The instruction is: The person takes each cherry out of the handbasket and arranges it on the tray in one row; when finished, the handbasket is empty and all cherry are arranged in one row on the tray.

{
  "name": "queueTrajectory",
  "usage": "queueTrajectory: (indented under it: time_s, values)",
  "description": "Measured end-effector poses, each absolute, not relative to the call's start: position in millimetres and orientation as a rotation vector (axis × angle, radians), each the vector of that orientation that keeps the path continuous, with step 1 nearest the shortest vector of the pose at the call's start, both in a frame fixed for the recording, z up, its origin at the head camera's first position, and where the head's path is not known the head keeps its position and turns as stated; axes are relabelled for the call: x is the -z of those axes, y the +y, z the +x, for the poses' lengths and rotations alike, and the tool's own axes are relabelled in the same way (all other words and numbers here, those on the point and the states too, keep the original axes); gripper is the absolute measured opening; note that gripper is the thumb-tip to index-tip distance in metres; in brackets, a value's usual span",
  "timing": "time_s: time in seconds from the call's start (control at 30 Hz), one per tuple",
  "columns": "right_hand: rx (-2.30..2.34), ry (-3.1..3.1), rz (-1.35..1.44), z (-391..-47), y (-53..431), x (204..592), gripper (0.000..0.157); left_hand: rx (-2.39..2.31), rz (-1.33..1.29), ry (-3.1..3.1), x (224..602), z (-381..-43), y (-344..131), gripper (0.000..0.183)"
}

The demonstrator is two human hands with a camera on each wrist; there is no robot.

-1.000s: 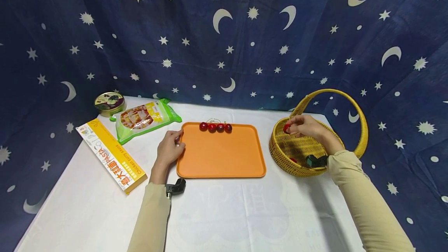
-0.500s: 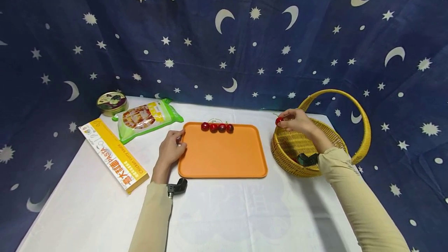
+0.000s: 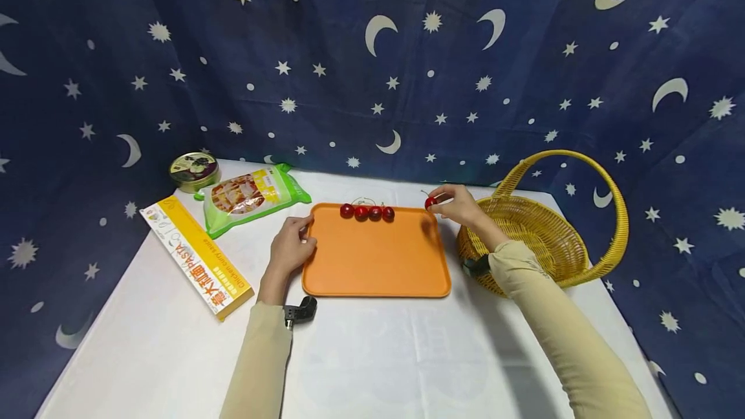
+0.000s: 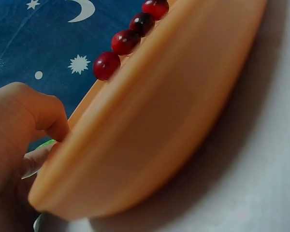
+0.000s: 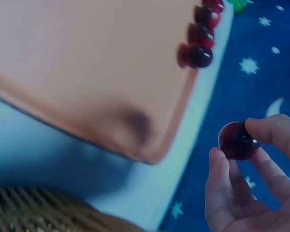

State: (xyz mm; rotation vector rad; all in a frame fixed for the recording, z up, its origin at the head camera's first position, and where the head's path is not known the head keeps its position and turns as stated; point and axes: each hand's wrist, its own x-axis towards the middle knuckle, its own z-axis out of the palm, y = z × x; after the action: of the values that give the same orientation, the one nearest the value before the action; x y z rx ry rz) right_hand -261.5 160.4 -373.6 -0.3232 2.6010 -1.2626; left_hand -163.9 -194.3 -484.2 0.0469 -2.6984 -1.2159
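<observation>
My right hand [image 3: 460, 205] pinches a dark red cherry [image 5: 238, 141] between thumb and fingertips, its stem pointing up. It hovers above the far right corner of an orange tray [image 3: 375, 264], and its shadow falls on that corner. Along the tray's far edge, left of the middle, sits a row of several cherries [image 3: 368, 213] with thin stems behind them. At the tray's left side my left hand [image 3: 291, 247] grips the rim with curled fingers; in the left wrist view the fingers [image 4: 55, 118] meet the rim.
A yellow wicker basket [image 3: 567, 244] with a tall handle stands right of the tray, partly hidden by my right forearm. On the left lie a pasta box [image 3: 198, 257] and a green-edged food bag [image 3: 253, 199], with a round tin [image 3: 194, 170] behind. A starry blue cloth [image 3: 372, 83] hangs behind.
My right hand has lifted the cherry out of the basket and carried it left, over to the tray's far right corner. My left hand keeps its place on the tray's rim.
</observation>
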Motion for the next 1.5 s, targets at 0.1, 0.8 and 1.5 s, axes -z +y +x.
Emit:
queueTrajectory:
  time_s: [0.1, 0.8, 1.5]
  values:
    - [1.274, 2.62, -0.359, -264.6, 150.5, 384.4, 0.034, 1.218, 0.059, -2.702, 483.8, -163.6, -193.4, 0.054]
    - [1.323, 2.604, -0.207, -269.5, 116.8, 430.1, 0.031, 1.216, 0.075, -2.682, 481.9, -162.4, -184.8, 0.052]
    - [1.346, 2.545, -0.135, -271.9, 109.7, 433.2, 0.034, 1.212, 0.093, -2.693, 480.7, -163.9, -190.1, 0.052]
